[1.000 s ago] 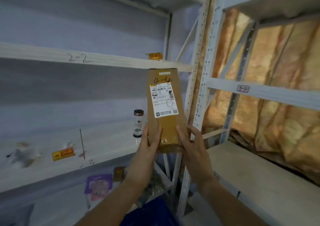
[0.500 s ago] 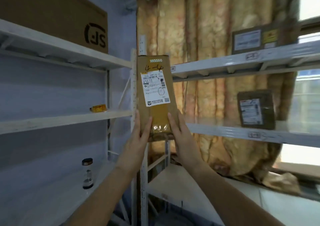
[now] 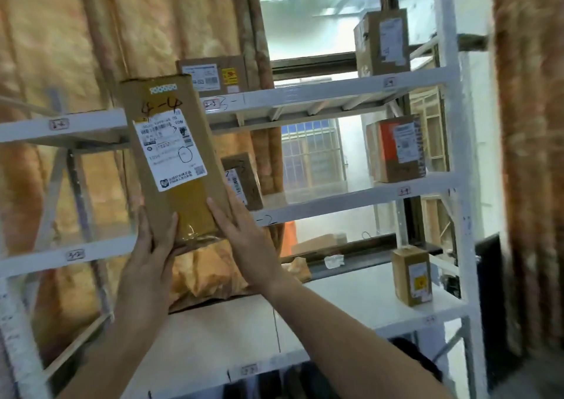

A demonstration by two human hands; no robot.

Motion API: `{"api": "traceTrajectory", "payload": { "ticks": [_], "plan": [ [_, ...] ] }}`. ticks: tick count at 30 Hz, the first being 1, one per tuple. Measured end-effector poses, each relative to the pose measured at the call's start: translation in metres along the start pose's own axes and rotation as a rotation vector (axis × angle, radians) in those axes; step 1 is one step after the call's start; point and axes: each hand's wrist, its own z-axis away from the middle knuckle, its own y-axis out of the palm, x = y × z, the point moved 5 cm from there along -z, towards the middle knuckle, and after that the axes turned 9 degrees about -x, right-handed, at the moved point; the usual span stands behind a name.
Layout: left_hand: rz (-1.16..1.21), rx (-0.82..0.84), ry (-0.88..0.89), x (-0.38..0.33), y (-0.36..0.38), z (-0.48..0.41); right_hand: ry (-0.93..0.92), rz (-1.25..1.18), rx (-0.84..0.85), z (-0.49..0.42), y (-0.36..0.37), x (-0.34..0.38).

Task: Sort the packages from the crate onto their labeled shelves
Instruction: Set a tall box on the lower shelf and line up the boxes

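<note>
While left hand (image 3: 149, 252) and right hand (image 3: 250, 246) press the package (image 3: 186, 206), label (image 3: 171, 151) print blurs

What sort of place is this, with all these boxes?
Most likely a parcel depot or stockroom: white metal shelves carrying numbered tags, labelled cardboard boxes standing on them, and a parcel hand-marked 4-4.
</note>
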Motion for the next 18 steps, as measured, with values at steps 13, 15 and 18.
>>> {"api": "traceTrajectory", "payload": {
  "ticks": [13, 15, 18],
  "plan": [
    [0.260, 0.169, 0.175, -0.204, 0.184, 0.064, 0.121, 0.335, 0.007, 0.135, -0.181, -0.171],
    [0.305, 0.173, 0.171, -0.228, 0.202, 0.074, 0.218, 0.227, 0.014, 0.153, -0.197, -0.198],
    [0.262, 0.113, 0.234, -0.258, 0.228, 0.089, 0.286, 0.183, 0.044, 0.177, -0.213, -0.233]
  ]
}}
